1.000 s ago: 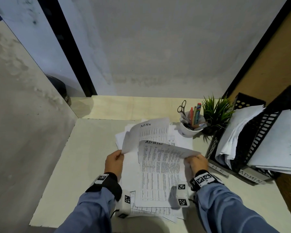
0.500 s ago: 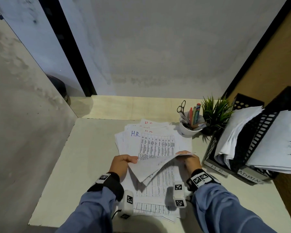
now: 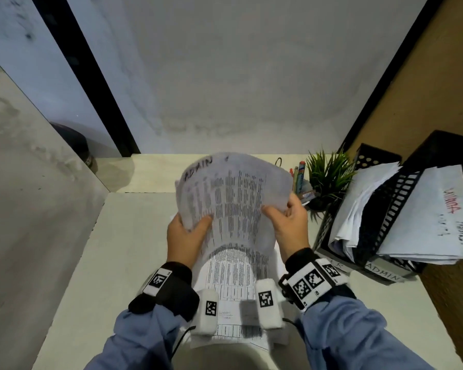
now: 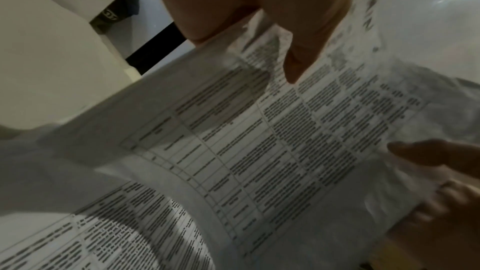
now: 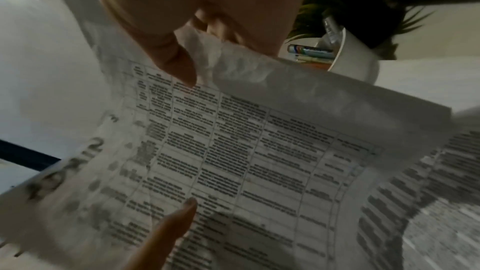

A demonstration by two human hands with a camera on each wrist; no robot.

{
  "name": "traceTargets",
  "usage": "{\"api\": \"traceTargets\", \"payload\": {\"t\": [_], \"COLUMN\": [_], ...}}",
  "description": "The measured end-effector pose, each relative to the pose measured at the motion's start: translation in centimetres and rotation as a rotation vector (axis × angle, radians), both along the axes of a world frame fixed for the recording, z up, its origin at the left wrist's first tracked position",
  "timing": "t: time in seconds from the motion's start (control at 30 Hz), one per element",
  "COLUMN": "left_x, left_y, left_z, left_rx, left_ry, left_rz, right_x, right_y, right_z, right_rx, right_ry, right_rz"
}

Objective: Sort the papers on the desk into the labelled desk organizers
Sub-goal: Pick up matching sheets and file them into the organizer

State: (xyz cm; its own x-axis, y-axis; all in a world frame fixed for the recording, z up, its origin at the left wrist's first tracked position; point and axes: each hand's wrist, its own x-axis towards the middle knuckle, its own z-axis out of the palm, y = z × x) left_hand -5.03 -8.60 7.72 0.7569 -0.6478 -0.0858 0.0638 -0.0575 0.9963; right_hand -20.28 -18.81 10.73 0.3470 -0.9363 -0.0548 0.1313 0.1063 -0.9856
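I now hold the ADMIN sheets [image 3: 233, 198] lifted clear of the desk pile [image 3: 241, 276], left hand [image 3: 185, 236] and right hand [image 3: 289, 225] each pinching a side edge; half a second ago they lay low. Next destination, in my judgement: the ADMIN organizer [image 3: 385, 228]

left hand [image 3: 183, 237] raised, thumb curled over (pinching), right hand [image 3: 288, 225] level beside it, fingers [image 5: 168, 56] pinching
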Motion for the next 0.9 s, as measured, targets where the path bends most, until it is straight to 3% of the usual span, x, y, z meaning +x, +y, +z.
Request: {"api": "traceTargets", "payload": {"t": [0.1, 0.27, 0.37, 0.53, 0.67, 0.77, 0.83, 0.9], "left_x": [-0.4, -0.9, -0.8, -2.8, -7.3, -10.9, -13.2, -15.7], "left_y": [0.5, 1.5, 0.2, -3.7, -6.4, -8.2, -9.3, -10.2], "left_z": [-1.5, -3.6, -1.6, 3.5, 8.3, 10.5, 11.5, 12.2], "left_rx": [0.107, 0.289, 0.231, 0.203, 0.105, 0.027, -0.026, -0.082], "left_ry": [-0.014, -0.019, -0.007, -0.195, -0.301, -0.396, -0.494, -0.573], "left_rz": [-0.063, -0.199, -0.267, -0.496, -0.610, -0.657, -0.664, -0.673], "right_x": [-0.2, -1.0, -2.0, -6.4, -12.7, -18.1, -21.3, -23.6], "right_y": [1.0, 1.3, -0.2, -3.2, -5.8, -7.8, -9.0, -9.7], "right_z": [-1.2, -5.9, -4.3, 0.8, 3.0, 2.7, 2.0, 1.3], "right_rx": [0.054, 0.173, 0.095, -0.138, -0.289, -0.336, -0.219, 0.021], "right_ry": [0.043, 0.372, 0.364, 0.293, 0.372, 0.617, 0.772, 0.818], "right_rz": [-0.041, 0.030, 0.022, -0.088, -0.396, -0.748, -0.860, -0.849]}}
